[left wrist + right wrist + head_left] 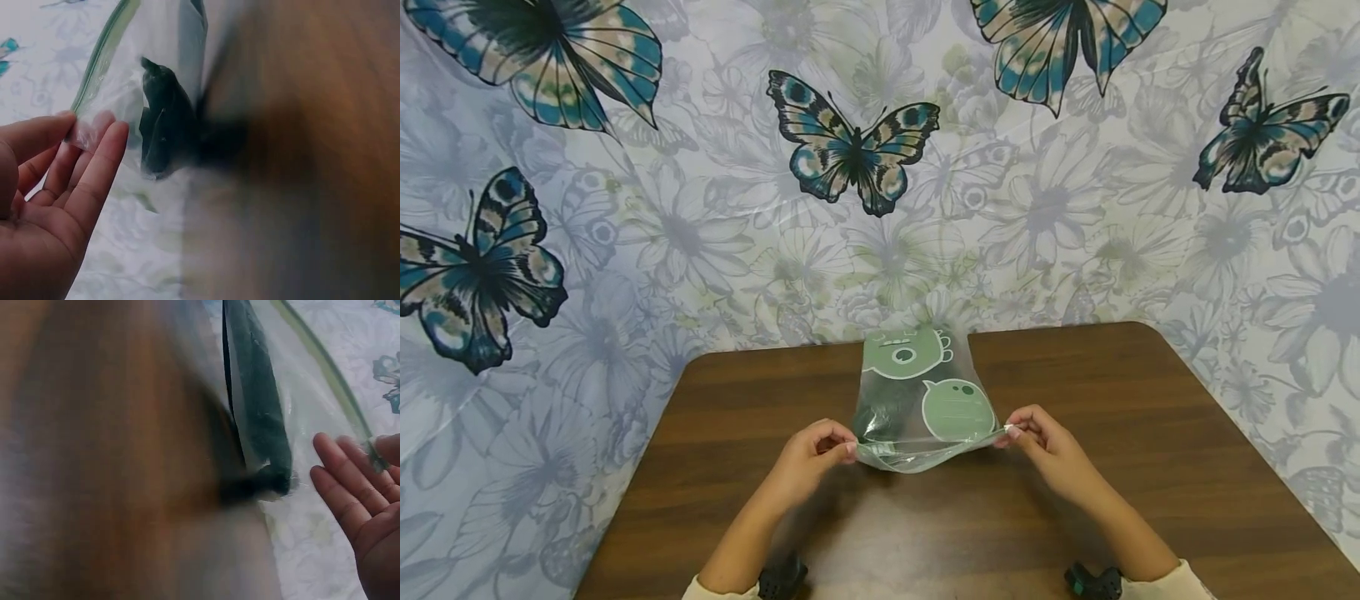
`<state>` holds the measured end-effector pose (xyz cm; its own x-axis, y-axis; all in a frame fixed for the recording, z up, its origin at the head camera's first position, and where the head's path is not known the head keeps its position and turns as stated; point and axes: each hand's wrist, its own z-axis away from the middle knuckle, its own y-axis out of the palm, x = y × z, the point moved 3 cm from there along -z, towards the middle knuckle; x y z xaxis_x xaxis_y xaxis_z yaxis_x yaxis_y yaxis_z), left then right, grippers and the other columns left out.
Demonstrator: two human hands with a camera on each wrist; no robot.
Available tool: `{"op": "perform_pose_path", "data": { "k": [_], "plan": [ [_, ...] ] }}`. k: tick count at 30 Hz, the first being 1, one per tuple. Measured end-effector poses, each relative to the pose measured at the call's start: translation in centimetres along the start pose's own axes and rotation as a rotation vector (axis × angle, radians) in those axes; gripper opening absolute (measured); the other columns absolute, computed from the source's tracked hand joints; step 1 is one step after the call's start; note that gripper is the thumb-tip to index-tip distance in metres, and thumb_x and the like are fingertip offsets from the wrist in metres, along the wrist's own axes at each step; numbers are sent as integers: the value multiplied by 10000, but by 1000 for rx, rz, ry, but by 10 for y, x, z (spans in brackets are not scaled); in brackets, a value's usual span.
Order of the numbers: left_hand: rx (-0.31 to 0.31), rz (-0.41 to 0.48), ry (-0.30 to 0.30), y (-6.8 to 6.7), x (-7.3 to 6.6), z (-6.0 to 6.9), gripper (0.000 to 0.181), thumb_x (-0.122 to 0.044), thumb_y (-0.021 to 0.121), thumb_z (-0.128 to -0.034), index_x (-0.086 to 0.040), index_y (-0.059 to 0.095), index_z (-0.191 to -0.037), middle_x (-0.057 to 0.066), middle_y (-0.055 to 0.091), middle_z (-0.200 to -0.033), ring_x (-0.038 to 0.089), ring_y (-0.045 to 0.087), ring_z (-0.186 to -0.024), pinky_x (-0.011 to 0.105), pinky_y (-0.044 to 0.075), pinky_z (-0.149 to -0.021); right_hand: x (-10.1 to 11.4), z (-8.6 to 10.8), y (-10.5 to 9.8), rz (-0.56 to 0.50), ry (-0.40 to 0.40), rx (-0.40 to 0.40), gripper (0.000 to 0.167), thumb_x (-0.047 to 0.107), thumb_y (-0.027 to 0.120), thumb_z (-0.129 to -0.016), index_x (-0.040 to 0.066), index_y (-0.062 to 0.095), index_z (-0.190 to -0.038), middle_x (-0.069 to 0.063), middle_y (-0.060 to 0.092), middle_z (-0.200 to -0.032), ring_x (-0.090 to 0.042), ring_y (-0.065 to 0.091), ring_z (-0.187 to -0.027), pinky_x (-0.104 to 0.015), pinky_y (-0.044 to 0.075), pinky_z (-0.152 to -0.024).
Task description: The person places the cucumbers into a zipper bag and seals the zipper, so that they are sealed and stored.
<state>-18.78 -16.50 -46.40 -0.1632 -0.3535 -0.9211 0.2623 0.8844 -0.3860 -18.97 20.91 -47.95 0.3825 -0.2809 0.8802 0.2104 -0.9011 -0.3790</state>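
Observation:
A clear zip bag (891, 412) printed with pale green cartoon figures lies on the brown table, its near edge lifted a little. My left hand (811, 460) pinches the left end of that edge between thumb and fingertips. At the right end, my right hand (1051, 454) pinches the opposite corner, so the edge stretches between both hands and sags in the middle. The green zip strip (103, 53) shows along the edge in the left wrist view. Something dark (164, 119) shows through the plastic there; its kind cannot be made out.
The wooden table (1150, 467) has rounded far corners. Behind it hangs a pale flowered cloth (1045, 200) with large blue and cream butterflies. Black wrist devices (782, 575) sit at both cuffs near the front.

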Motion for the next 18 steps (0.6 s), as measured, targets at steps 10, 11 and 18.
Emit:
{"op": "perform_pose_path", "data": {
  "k": [10,11,18],
  "plan": [
    [195,-73,-65,9,27,22,111,-210,700,-953,-110,727,-992,51,692,-988,81,625,-864,242,573,-759,-20,32,11,18,175,143,168,202,525,-1060,56,539,-1140,-110,688,-998,-194,738,-930,-206,594,-880],
    [207,-82,-59,9,28,23,107,-213,699,-953,-116,730,-988,44,693,-988,80,624,-871,228,567,-764,-20,33,12,25,174,164,170,206,531,-1057,56,541,-1137,-108,677,-992,-189,730,-923,-220,600,-869],
    [226,-129,13,5,29,33,89,-187,716,-938,-120,754,-983,19,711,-1018,65,653,-939,203,575,-826,-19,41,15,46,168,282,157,230,582,-1030,97,603,-1111,-86,685,-898,-120,657,-746,-262,581,-657]
  ]
}}
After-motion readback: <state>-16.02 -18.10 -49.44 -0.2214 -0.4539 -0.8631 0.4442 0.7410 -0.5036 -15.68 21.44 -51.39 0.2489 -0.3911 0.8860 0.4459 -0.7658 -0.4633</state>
